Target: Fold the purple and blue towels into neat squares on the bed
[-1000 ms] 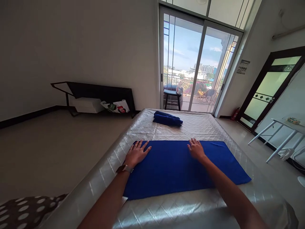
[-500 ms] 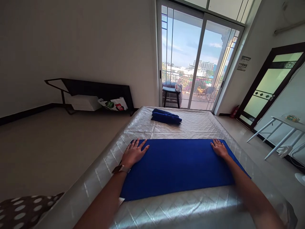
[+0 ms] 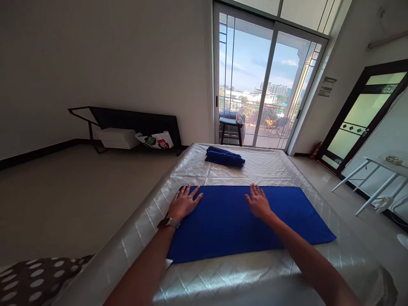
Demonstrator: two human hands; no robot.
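Our left hand (image 3: pixel 184 205), fingers spread wide, and right hand (image 3: pixel 259 205), fingers closer together, lie flat on the blue cloth (image 3: pixel 223 227) towards the bed's (image 3: pixel 261 172) near edge, gripping nothing. Pressing too hard while sliding could ruck or skew the cloth.

Got a dark watch (image 3: pixel 163 222) w/ silvery band (image 3: pixel 174 222) on L wrist, bare L hand (image 3: pixel 183 206) & L forearm (image 3: pixel 145 263) either side of it, R hand (image 3: pixel 259 205) + R forearm (image 3: pixel 302 253), well right of the watch, bare too.
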